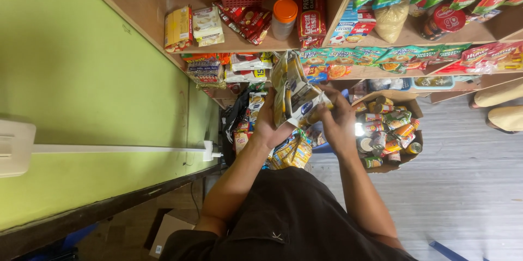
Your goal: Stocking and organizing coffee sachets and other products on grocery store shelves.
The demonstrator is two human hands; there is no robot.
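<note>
Both hands (305,122) hold a sachet strip (291,89) running lengthwise toward the shelves (239,48).

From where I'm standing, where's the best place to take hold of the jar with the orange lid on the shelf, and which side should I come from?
Probably grip the jar around its clear body just under the orange lid, coming straight in from the open front of the wooden shelf. It stands upright, red packets crowd one side and a tall red pack the other, so side approaches look blocked. Both hands, left hand and right hand, are full of sachet packs.
</note>
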